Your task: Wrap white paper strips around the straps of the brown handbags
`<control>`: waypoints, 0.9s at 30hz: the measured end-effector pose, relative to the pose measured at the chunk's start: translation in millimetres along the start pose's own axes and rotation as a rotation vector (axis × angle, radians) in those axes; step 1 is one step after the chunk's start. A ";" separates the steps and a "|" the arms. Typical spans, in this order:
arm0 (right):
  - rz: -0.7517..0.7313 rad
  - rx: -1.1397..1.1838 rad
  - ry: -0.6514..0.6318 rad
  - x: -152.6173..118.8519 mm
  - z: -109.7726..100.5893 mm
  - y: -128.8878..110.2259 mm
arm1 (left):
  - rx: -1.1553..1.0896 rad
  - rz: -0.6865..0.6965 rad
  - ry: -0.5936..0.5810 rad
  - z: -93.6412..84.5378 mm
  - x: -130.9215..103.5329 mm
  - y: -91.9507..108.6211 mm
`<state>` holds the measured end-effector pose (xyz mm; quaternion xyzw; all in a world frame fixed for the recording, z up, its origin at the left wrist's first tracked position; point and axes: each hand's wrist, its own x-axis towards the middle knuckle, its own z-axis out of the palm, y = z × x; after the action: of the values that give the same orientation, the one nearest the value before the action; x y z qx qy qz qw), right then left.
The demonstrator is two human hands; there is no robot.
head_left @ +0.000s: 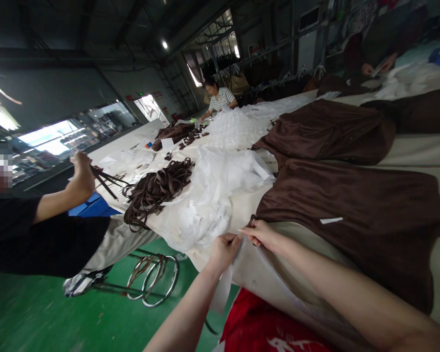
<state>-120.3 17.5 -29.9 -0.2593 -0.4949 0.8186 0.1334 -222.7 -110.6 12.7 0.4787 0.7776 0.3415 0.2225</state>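
Note:
At the near table edge my hands almost meet, both closed. My left hand (224, 250) pinches the upper end of a white strip (223, 289), paper or plastic, which hangs below it. My right hand (261, 233) is closed round a narrow brown strap (253, 218), with thumb and fingertips pointing at my left hand. The tiny part between the fingertips is too small to make out. Just beyond my right forearm lies a dark brown satiny garment (348, 195), spread flat with a small white label (331, 221) on it.
Crumpled clear plastic bags (220, 181) and a heap of brown straps (161, 188) cover the table ahead. A second brown garment (330, 129) lies further back. At left, a co-worker's hand (82, 171) holds brown straps. A metal-ringed stool (152, 281) stands on the green floor.

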 end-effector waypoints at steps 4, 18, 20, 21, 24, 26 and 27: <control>-0.003 0.037 0.042 -4.4 -5.5 -5.1 | 0.038 0.018 -0.005 -1.1 2.2 3.1; -0.278 -0.444 0.296 -24.5 -17.6 -27.5 | 0.062 0.051 -0.046 -8.0 4.5 0.6; -0.582 -0.831 0.338 -34.4 -23.3 -36.7 | 0.049 0.070 -0.116 -13.5 3.9 1.8; -0.722 -1.032 0.326 -37.8 -25.2 -39.3 | 0.043 0.077 -0.148 -16.6 3.5 2.6; -0.894 -1.381 0.190 -39.7 -26.0 -38.2 | 0.039 0.091 -0.205 -26.2 2.5 4.6; -0.907 -1.463 0.112 -35.9 -24.0 -33.1 | 0.035 0.089 -0.214 -32.0 2.1 4.9; -0.906 -1.487 0.087 -33.6 -23.0 -30.6 | 0.030 0.083 -0.214 -34.5 1.9 4.7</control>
<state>-80.8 33.1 -1.8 -0.0885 -0.9510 0.1406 0.2609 -244.0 -118.5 39.2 0.5475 0.7340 0.2857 0.2825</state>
